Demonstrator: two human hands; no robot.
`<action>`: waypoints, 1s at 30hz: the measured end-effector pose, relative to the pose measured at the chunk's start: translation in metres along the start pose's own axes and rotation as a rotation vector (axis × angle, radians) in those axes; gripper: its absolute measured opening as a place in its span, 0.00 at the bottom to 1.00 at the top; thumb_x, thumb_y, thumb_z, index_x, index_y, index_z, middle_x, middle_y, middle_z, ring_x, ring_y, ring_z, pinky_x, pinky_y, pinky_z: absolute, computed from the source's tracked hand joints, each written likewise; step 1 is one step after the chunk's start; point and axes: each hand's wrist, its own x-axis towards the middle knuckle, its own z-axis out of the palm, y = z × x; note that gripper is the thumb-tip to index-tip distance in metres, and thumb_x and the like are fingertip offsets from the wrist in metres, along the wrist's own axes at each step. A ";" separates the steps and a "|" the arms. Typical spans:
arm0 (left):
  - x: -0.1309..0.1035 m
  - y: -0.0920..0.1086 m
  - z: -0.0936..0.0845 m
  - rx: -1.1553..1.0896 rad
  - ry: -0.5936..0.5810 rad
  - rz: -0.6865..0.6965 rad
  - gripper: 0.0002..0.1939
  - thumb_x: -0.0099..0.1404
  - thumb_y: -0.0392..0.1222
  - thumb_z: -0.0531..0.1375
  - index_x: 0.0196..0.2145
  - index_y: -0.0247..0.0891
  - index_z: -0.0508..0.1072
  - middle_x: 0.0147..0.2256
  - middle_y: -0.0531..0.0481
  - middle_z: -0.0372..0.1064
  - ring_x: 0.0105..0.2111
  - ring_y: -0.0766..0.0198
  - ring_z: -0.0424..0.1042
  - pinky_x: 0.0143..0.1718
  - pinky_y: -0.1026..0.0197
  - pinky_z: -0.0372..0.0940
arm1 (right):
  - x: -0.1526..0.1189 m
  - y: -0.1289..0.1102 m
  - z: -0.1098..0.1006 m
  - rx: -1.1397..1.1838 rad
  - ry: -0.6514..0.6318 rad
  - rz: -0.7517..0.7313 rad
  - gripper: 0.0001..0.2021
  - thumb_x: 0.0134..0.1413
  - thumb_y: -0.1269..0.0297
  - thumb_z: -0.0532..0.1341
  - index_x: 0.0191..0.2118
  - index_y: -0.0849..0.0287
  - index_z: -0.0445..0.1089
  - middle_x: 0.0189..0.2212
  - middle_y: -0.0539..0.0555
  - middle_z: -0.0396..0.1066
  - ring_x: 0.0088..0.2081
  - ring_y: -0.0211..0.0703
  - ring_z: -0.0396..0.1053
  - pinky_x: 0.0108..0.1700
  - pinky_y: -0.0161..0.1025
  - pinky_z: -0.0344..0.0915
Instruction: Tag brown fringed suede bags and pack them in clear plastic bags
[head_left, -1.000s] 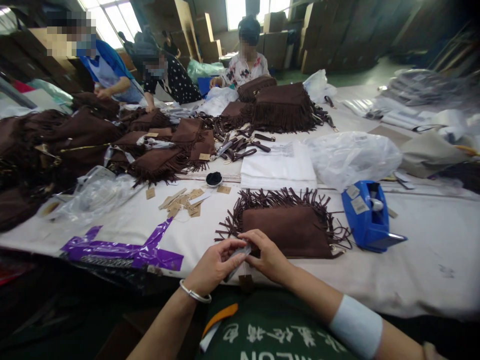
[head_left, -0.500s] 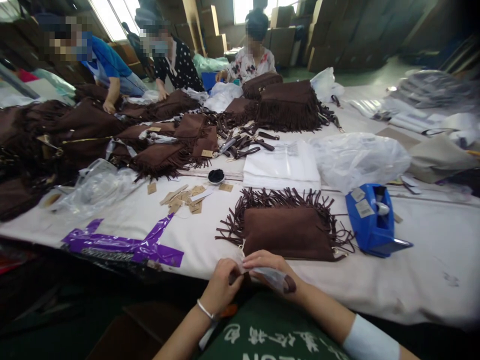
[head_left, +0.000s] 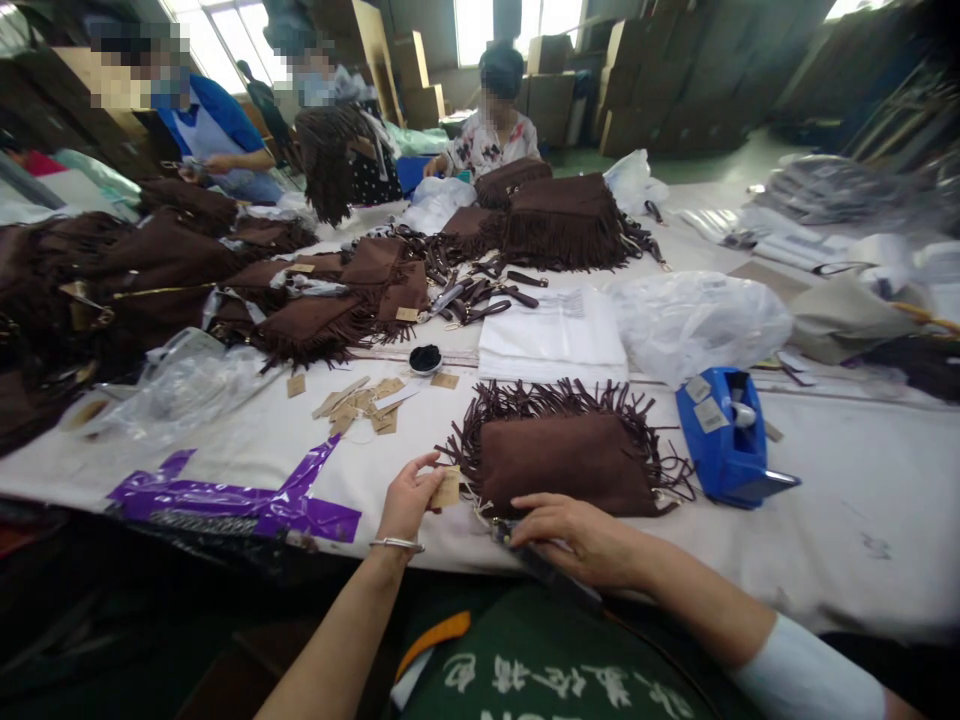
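Note:
A dark brown fringed bag [head_left: 566,462] lies flat near the table's front edge, its fringe pointing away from me. At its left corner, my left hand [head_left: 409,500] pinches a tan paper hang tag [head_left: 448,487]. Over the bag's front edge, my right hand [head_left: 574,530] has its fingers curled on a dark strap [head_left: 551,572] by the metal clasp. That strap trails down towards my green apron [head_left: 517,650]; the fingertips partly cover its upper end.
A blue tape dispenser [head_left: 724,435] stands right of the bag. Loose tags [head_left: 367,405], a small dish of black cord [head_left: 425,360] and white sheets [head_left: 551,335] lie beyond. Several fringed bags [head_left: 165,260] are piled left. Three people work across the table.
My hands have moved apart; the left now holds a tag up by the bag's corner. The clear wrap at the strap no longer shows. A co-worker has lifted a fringed bag.

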 end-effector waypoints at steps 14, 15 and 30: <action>0.015 0.007 0.108 0.014 -0.348 -0.007 0.16 0.58 0.48 0.62 0.36 0.31 0.71 0.28 0.44 0.74 0.22 0.65 0.72 0.22 0.67 0.66 | -0.030 0.039 0.044 -0.133 0.512 -0.071 0.17 0.59 0.75 0.51 0.51 0.55 0.65 0.49 0.57 0.68 0.57 0.44 0.57 0.56 0.47 0.62; 0.015 0.007 0.109 0.032 -0.356 0.004 0.16 0.59 0.49 0.61 0.36 0.31 0.72 0.27 0.45 0.74 0.21 0.66 0.71 0.21 0.68 0.65 | -0.028 0.036 0.040 -0.132 0.592 -0.053 0.17 0.59 0.75 0.51 0.51 0.55 0.65 0.47 0.57 0.69 0.56 0.44 0.58 0.56 0.47 0.62; -0.011 0.005 0.019 0.128 -0.106 0.030 0.19 0.58 0.52 0.61 0.36 0.31 0.72 0.22 0.50 0.70 0.20 0.69 0.68 0.23 0.70 0.63 | -0.010 0.057 0.008 -0.350 0.567 0.065 0.25 0.54 0.81 0.46 0.55 0.59 0.63 0.57 0.56 0.62 0.62 0.47 0.49 0.60 0.52 0.55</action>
